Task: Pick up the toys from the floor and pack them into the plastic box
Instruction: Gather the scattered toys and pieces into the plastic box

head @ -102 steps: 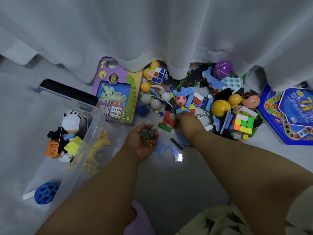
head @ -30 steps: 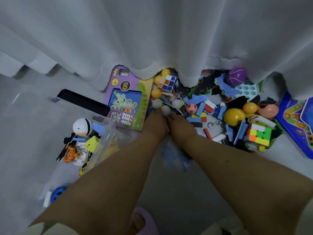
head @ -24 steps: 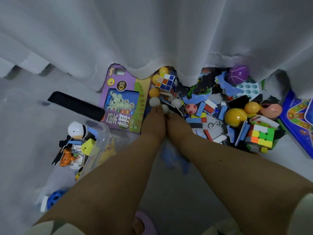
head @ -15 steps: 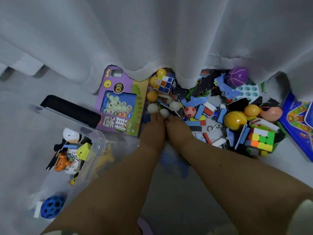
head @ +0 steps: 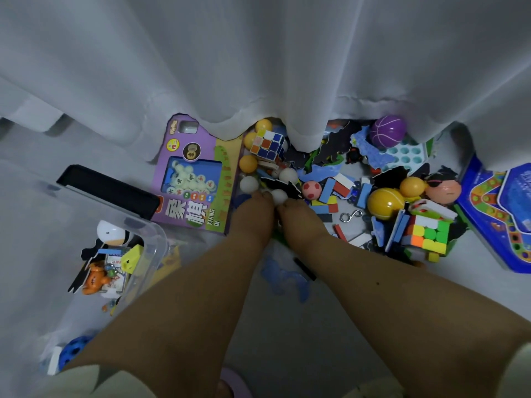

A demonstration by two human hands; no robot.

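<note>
Your left hand (head: pixel 253 214) and right hand (head: pixel 298 219) sit side by side, grip state unclear; white ball (head: pixel 279 195) touches both fingertips, plastic box (head: pixel 155 234) lies left

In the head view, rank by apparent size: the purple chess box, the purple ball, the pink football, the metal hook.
1. purple chess box
2. purple ball
3. pink football
4. metal hook

All lie on the floor at similar range, so the order looks reliable.

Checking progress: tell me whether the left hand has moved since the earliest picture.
Yes. The left hand moved forward, from beside the plastic box to the white balls.
</note>
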